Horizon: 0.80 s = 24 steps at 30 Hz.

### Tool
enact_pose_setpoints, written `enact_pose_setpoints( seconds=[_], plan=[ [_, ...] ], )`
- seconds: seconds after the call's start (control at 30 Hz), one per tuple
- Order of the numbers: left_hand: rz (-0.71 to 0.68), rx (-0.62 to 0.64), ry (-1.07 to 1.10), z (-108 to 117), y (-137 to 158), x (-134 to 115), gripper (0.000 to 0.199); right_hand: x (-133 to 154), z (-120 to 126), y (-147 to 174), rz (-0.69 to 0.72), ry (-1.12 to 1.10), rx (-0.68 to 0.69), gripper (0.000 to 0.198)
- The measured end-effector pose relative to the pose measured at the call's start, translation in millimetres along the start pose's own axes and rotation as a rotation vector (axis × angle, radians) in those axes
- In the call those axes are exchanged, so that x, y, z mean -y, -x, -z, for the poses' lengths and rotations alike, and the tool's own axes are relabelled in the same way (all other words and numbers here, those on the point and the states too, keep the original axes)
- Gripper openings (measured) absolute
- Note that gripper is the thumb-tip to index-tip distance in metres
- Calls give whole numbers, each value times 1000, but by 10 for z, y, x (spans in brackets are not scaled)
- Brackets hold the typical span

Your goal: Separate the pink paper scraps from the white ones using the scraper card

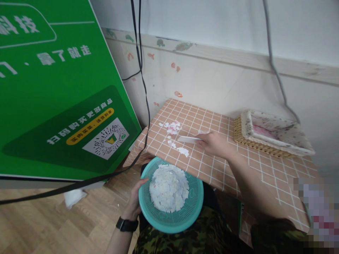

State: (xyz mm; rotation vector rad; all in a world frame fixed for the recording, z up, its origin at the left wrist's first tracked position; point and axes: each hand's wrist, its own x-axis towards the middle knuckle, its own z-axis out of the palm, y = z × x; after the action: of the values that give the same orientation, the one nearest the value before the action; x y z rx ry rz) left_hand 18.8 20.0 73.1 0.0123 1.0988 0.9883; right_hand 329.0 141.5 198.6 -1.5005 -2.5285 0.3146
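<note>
My left hand (135, 193) grips the left rim of a round teal plastic colander (194, 208). A heap of torn white paper pieces (169, 188) lies inside it, and the colander sits over my lap at the table's front edge. Above the tabletop, my right hand (215, 144) is closed on a flat white piece like folded paper or card (188, 139); its exact kind I cannot make out. Left of that piece, small paper scraps (172, 127), some pinkish, lie on the cloth. A larger white scrap (183, 151) is nearer the table edge.
A brown checked tablecloth (219, 169) covers the table. At its back right stands a lined wicker basket (265, 150). A green printed panel (60, 84) rises on the left, with black cables (146, 106) hanging in front. Something white (74, 197) lies on the wooden floor.
</note>
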Motion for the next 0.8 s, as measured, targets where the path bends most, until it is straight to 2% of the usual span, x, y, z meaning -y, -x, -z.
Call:
enact_pose_setpoints(
  seconds=[0.23,0.4,0.47,0.8],
  plan=[
    [-4,-6,-9,2,-12,-3,7,266,-307,445,2,8,-14,29],
    [-15,47,-19,29,-43,12,13,282,-391,627,-109,34,-149,34],
    [-23,53,-25,33,-41,17,15,293,-406,659,-111,67,-163,36],
    [-25,73,-4,24,-38,14,18,544,-412,762,77,24,-42,44]
  ],
)
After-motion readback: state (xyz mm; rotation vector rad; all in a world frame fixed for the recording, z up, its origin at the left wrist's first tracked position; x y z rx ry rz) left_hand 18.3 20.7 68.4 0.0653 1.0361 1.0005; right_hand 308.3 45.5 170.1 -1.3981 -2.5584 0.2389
